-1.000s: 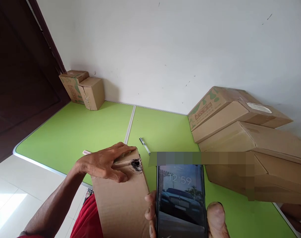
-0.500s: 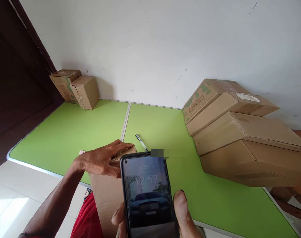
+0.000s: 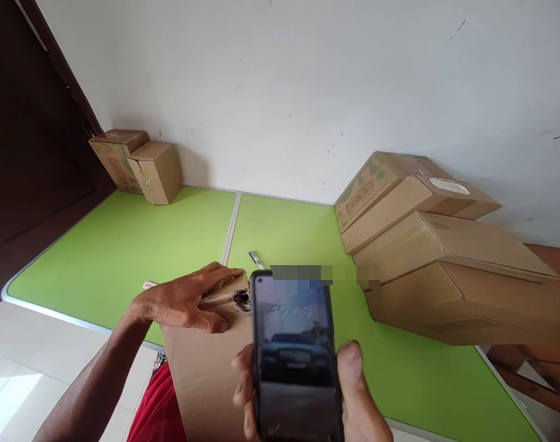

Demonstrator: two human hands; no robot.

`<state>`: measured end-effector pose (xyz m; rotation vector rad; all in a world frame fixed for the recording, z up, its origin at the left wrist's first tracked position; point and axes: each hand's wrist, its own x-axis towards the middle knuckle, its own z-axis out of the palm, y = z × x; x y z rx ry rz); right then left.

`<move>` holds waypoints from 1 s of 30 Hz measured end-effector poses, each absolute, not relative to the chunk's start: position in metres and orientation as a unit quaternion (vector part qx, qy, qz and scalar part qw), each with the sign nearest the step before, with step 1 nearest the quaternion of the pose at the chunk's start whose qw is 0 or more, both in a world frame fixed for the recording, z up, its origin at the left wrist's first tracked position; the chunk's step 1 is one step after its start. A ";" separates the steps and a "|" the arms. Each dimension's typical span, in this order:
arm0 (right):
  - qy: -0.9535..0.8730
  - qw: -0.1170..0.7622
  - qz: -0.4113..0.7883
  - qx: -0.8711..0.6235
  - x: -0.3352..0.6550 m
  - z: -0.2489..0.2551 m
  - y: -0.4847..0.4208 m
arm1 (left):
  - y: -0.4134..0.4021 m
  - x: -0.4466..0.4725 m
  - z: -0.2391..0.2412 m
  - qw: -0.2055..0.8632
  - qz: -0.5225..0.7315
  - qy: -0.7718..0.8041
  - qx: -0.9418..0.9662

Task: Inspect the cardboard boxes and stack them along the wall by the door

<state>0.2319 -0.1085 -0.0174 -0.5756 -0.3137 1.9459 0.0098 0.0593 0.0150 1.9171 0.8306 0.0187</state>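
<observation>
In my right hand point(image 3: 360, 393) is a smartphone point(image 3: 296, 362) in a dark case, its lit screen showing a car picture and a clock. Thumb on one side and fingers on the other clasp it upright. My left hand point(image 3: 190, 301) grips the upper end of a brown cardboard box point(image 3: 206, 368), thumb on the near face and fingers reaching over the top. A dark, scribbled-looking patch point(image 3: 242, 299) shows on that box beside my fingers. The phone hides part of the box. Just beyond the phone lies a pen point(image 3: 255, 259), partly covered.
On the green table point(image 3: 289, 230), several cardboard boxes point(image 3: 400, 245) are stacked at the right. Two smaller boxes point(image 3: 158, 175) stand at the back left against the white wall point(image 3: 261, 92). A small pale object point(image 3: 148, 285) lies behind my left wrist.
My right hand has moved the phone to the right, uncovering more of the box and its dark patch. The screen's clock looks fainter. My left hand stays on the box.
</observation>
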 end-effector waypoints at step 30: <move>-0.458 0.276 0.199 -0.822 0.353 -0.145 0.025 | 0.073 -0.013 0.009 0.506 0.005 0.319 0.802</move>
